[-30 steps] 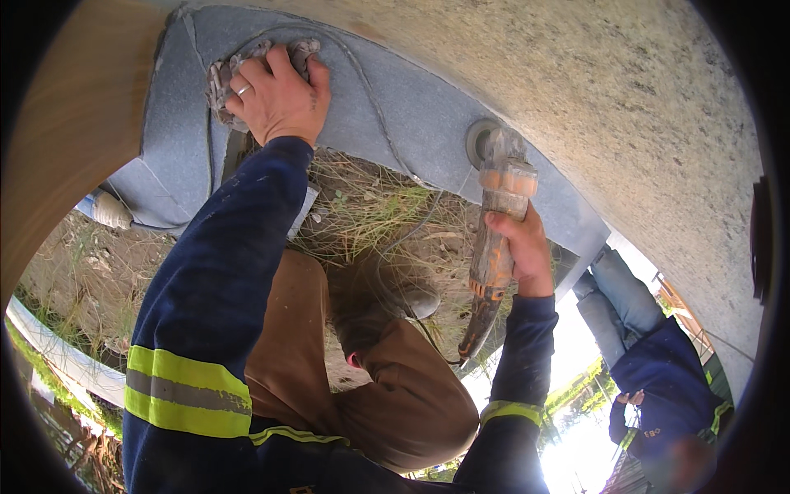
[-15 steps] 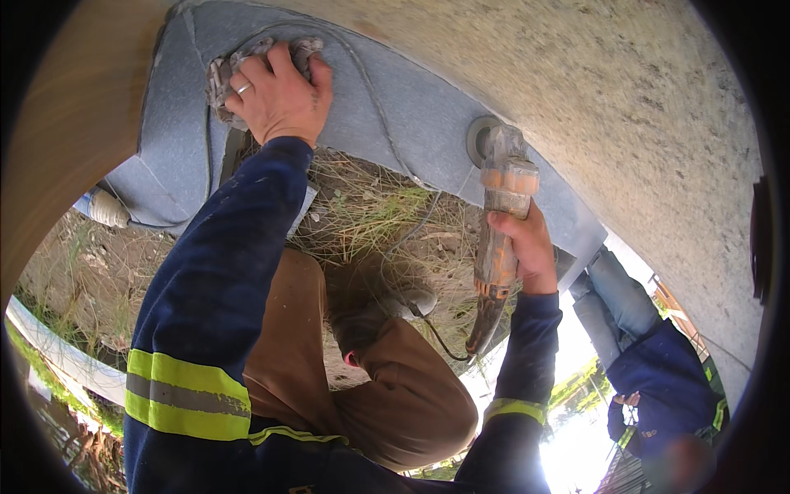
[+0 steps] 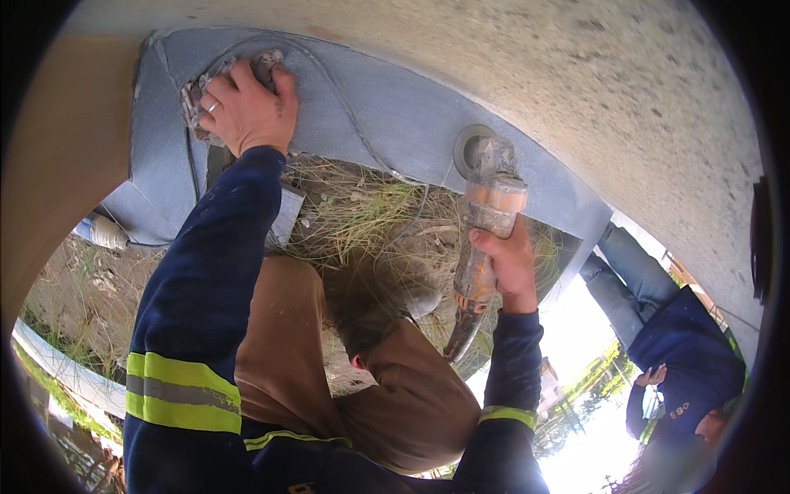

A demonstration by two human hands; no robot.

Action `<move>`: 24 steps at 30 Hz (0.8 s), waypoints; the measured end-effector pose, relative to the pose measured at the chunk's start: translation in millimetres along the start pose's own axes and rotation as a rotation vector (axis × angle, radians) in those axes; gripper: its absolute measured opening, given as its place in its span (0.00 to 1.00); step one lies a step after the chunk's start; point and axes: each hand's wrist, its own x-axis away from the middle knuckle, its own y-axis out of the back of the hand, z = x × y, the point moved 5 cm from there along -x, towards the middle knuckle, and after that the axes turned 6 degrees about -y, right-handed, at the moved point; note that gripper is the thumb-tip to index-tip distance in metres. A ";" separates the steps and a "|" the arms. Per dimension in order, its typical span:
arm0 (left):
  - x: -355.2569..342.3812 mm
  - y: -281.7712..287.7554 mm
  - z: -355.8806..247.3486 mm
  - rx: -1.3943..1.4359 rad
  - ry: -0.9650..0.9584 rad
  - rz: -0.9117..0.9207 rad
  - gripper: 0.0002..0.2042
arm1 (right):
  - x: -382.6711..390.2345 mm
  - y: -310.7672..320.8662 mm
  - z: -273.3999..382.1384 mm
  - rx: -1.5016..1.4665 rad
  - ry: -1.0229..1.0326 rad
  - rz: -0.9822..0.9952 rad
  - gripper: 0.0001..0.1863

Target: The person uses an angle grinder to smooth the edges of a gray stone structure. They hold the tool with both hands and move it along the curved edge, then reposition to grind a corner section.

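My left hand (image 3: 249,107) is closed over a crumpled, dirty grey rag (image 3: 194,105), pressing it on the blue-grey stone slab (image 3: 395,123). Gripped by its body in my right hand (image 3: 512,262) is a worn orange and grey angle grinder (image 3: 485,206). Its round disc (image 3: 471,146) is at the slab's surface, close to the pale stone wall; whether it touches I cannot tell. A thin grey cable (image 3: 350,107) curves over the slab between my hands.
The speckled stone wall (image 3: 592,82) rises beyond the slab. Dry grass and soil (image 3: 362,206) lie below its near edge, by my bent knees. A white-wrapped pipe end (image 3: 105,230) is at the left. Another person (image 3: 683,354) in dark blue stands at the right.
The whole view has shifted a little. My right hand and the grinder have moved slightly left and nearer. The rag remains under my left hand. The other person's hand has risen slightly.
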 end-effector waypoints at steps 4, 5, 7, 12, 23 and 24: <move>-1.5 -1.8 -3.6 -0.002 0.026 0.033 0.25 | 6.9 -10.6 -14.3 0.055 0.096 -0.044 0.36; -3.4 -0.7 -3.8 -0.011 0.030 0.035 0.25 | 7.5 -16.8 -11.9 0.038 0.114 -0.030 0.36; -6.1 -0.8 0.4 -0.032 0.074 0.131 0.29 | 7.5 -26.5 1.1 0.004 0.156 0.008 0.37; -4.8 -0.5 -6.9 -0.067 0.077 0.127 0.29 | -6.4 -22.7 -5.7 0.055 0.150 -0.040 0.35; -6.0 0.9 -2.0 -0.129 0.067 0.128 0.31 | -30.1 -17.7 1.8 0.035 0.180 -0.018 0.33; -5.5 1.3 -1.9 -0.134 0.066 0.128 0.31 | -31.6 -18.1 0.9 0.040 0.177 -0.017 0.33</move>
